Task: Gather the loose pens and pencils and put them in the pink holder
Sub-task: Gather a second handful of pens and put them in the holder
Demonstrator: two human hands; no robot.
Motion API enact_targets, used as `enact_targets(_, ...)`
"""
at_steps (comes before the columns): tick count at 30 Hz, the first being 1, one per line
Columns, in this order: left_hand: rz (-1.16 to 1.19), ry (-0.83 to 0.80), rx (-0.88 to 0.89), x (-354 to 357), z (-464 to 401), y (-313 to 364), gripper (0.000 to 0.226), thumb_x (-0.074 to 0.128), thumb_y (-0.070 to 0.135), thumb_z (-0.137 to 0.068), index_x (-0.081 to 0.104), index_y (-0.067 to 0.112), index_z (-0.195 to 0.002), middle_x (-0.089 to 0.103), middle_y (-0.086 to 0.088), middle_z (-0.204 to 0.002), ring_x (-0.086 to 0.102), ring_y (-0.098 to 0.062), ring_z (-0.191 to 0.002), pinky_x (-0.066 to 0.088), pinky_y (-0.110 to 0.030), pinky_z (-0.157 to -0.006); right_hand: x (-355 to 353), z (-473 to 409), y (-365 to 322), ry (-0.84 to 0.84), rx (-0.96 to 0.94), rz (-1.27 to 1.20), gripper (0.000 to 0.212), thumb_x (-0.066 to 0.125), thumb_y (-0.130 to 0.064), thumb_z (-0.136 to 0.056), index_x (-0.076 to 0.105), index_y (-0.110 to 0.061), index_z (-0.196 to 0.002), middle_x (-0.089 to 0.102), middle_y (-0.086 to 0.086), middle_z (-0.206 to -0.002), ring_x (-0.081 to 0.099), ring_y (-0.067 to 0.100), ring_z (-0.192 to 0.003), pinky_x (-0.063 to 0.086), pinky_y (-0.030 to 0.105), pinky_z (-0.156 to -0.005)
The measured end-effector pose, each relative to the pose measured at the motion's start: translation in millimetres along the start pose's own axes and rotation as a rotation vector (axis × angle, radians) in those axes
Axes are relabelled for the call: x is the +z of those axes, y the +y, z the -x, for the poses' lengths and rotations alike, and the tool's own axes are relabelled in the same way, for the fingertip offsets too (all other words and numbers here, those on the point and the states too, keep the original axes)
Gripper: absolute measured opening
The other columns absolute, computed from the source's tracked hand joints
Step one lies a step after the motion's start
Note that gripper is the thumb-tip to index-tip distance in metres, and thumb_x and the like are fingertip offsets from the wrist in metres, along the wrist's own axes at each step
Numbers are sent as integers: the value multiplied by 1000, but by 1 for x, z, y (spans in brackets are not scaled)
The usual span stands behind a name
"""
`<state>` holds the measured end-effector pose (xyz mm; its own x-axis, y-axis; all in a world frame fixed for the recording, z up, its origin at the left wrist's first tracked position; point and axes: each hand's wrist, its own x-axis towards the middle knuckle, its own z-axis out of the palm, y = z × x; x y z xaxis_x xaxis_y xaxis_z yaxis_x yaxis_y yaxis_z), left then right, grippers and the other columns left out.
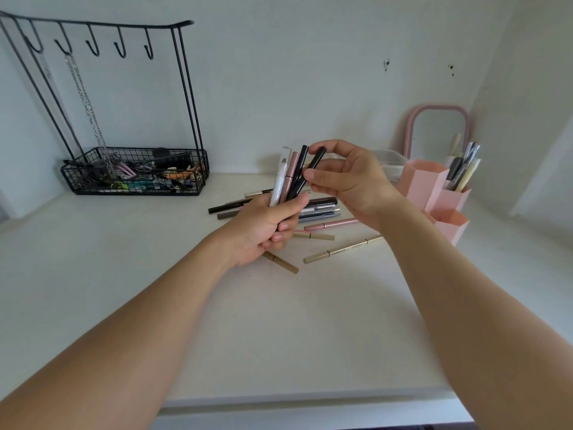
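Left hand clamps an upright bundle as a collector; right hand pinches a black pen into it. More pens lie loose on surface; pink holder stands right, within reach.

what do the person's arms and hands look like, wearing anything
Both forearms are bare to the frame edge, no sleeves in view. The left hand and right hand show no gloves, rings, watch or bracelets. Fingernails look short and unpainted.

Pink holder, black wire basket, white table, gold pencil.
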<state>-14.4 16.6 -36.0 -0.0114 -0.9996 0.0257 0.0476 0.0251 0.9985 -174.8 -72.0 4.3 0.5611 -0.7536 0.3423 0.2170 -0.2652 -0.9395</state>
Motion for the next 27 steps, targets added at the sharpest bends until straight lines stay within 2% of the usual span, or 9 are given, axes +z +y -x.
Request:
enact_targets(5, -21, 36, -16, 2, 0, -1, 36, 64, 43, -95, 44, 21, -75, 34, 5, -57, 28, -7, -45, 19, -16, -34, 9, 4, 3, 2, -17, 88, 49, 78, 3, -78, 63, -7, -124, 72, 24, -90, 72, 34, -83, 59, 44, -85)
enact_targets(7, -32, 68, -18, 1, 0, -1, 41, 65, 52, -89, 42, 21, -75, 31, 5, -56, 25, -8, -44, 17, -17, -35, 13, 4, 6, -8, -14, 92, 48, 76, -1, -82, 63, -12, -127, 72, 28, -95, 71, 38, -89, 57, 51, -90)
enact_targets(9, -71, 100, -14, -1, -1, -1, 45, 65, 58, -87, 40, 23, -74, 28, 4, -56, 23, -9, -45, 16, -19, -36, 16, 3, 8, -17, -21, 87, 43, 73, -3, -86, 64, -15, -127, 71, 31, -99, 70, 35, -87, 55, 53, -92)
enact_targets(11, -96, 129, -1, -3, -3, -2, 46, 64, 55, -92, 37, 24, -71, 27, 4, -56, 22, -11, -44, 16, -19, -37, 17, 4, 7, -31, -19, 109, 42, 69, -4, -90, 61, -14, -130, 71, 31, -100, 68, 29, -82, 57, 45, -85)
enact_targets(14, -82, 202, 24, -6, -5, 0, 47, 64, 47, -95, 37, 23, -66, 28, 6, -51, 23, -10, -42, 16, -19, -38, 9, 1, 5, -15, 38, 242, 41, 68, -14, -93, 57, -15, -132, 75, 16, -96, 69, 20, -77, 59, 34, -74)
enact_targets(17, -7, 325, 47, -13, -7, 1, 43, 67, 42, -95, 39, 22, -69, 31, 8, -50, 26, -8, -42, 18, -20, -35, -15, -4, 7, 30, 43, 736, 30, 78, -21, -84, 69, -16, -112, 73, 1, -87, 65, 9, -70, 55, 30, -71)
enact_targets(20, 91, 428, 45, -22, -9, 1, 39, 70, 43, -92, 43, 22, -74, 39, 8, -54, 36, -7, -45, 23, -19, -35, -32, -2, 9, -96, 119, 1104, 22, 83, -13, -77, 73, -15, -96, 69, -6, -87, 56, -8, -67, 44, 11, -67)
enact_targets(24, 197, 478, 37, -24, -11, 1, 40, 66, 45, -96, 44, 22, -71, 40, 7, -53, 38, -8, -45, 25, -19, -37, -33, 1, 13, -186, 183, 1217, 21, 81, -10, -79, 75, -14, -99, 71, -5, -93, 54, -8, -68, 37, 6, -62)
enact_targets(27, 233, 505, 40, -24, -14, 1, 40, 60, 40, -100, 41, 21, -71, 39, 6, -52, 41, -11, -44, 36, -20, -39, -34, -2, 17, -192, 181, 1283, 17, 79, -11, -81, 77, -15, -97, 73, -3, -94, 59, 1, -72, 35, 9, -60)
